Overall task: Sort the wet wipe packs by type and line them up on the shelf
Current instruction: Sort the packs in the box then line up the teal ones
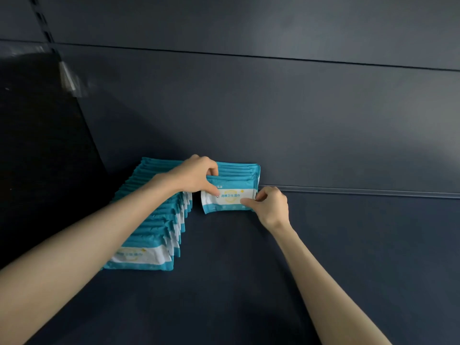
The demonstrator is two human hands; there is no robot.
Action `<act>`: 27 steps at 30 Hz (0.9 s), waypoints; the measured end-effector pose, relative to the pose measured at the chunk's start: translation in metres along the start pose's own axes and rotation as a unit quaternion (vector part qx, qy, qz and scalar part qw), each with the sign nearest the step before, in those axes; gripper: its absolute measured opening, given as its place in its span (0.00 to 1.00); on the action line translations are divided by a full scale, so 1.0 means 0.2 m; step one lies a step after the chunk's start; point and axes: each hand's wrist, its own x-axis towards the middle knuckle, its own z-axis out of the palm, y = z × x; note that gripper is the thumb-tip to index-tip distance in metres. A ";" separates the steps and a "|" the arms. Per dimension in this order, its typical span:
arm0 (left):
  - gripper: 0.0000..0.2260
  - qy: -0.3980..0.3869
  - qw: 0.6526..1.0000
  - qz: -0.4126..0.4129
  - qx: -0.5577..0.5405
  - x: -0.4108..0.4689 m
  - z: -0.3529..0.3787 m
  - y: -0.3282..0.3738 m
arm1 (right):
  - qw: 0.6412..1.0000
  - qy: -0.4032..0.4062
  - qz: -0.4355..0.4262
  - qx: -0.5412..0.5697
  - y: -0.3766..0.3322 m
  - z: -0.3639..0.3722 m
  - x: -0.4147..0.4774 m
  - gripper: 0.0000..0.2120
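The shelf (pixel 249 282) is a flat, matte dark blue surface, lit dimly. At its far edge a pale strip (pixel 361 191) runs left to right along the foot of a dark blue back panel (pixel 273 120) with horizontal seams. A nearly black side panel (pixel 37 145) closes the left. At the upper left there is a slotted upright (pixel 43 18), with a piece of clear plastic (pixel 69 78) below it.

Two rows of teal-and-white wet wipe packs stand on the shelf. The long row (pixel 154 220) runs from the back panel toward the near left, its packs overlapping one behind another. The short row (pixel 236 170) sits just to its right, against the back panel, with a narrow gap between the two rows.

The front pack (pixel 229 197) of the short row stands on its long edge. Its long axis runs left to right, its printed white band faces the viewer, and its top leans slightly toward the packs behind it.

Both bare forearms reach in from the near edge, the left one passing over the long row. The left hand (pixel 196 175) is palm down with bent fingers, and its grip is closed on the front pack's upper left corner, thumb on the face. The right hand (pixel 271 205) has curled fingers, and its grip pinches the same pack's right edge between thumb and fingertips.
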 end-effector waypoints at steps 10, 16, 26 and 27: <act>0.16 0.078 0.988 0.078 0.104 0.04 0.05 0.00 | 0.996 0.026 -0.056 -0.066 -0.02 0.00 -0.02 0.24; 0.17 0.082 0.983 0.098 0.130 0.05 0.06 0.00 | 0.990 0.018 -0.080 -0.117 -0.04 0.00 -0.01 0.28; 0.19 0.099 0.965 0.112 0.216 0.01 0.03 0.02 | 0.979 0.004 -0.074 -0.190 -0.10 -0.02 -0.06 0.27; 0.19 0.101 0.966 0.109 0.209 0.00 0.03 0.02 | 0.978 0.006 -0.072 -0.194 -0.10 -0.03 -0.07 0.27</act>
